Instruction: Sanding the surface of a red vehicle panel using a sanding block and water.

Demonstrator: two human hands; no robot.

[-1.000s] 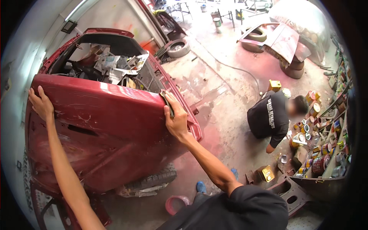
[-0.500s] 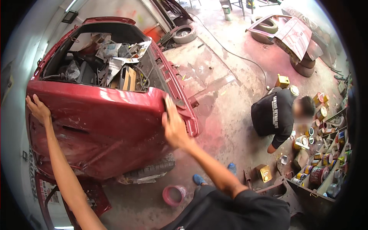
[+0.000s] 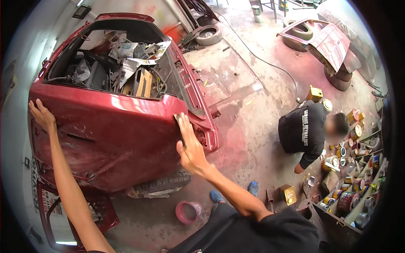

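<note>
Paint-stained concrete floor (image 3: 249, 126) spreads under a red car body (image 3: 118, 135) whose open top is stuffed with crumpled paper (image 3: 135, 59). Left hand (image 3: 42, 116) lies flat on the panel's left edge, fingers spread. Right hand (image 3: 190, 145) presses a small sanding pad (image 3: 179, 120) (mostly hidden under the fingers) against the panel's right edge, fingers straight and together. Nearby a crouching person (image 3: 306, 135) faces paint cans (image 3: 350, 185).

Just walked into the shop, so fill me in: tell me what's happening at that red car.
A person stands at the red car body, both hands on its rear panel. The left hand lies flat near the panel's left end. The right hand presses what looks like a small sanding pad against the right corner. Nearby, another person crouches by the paint cans on the floor.
</note>
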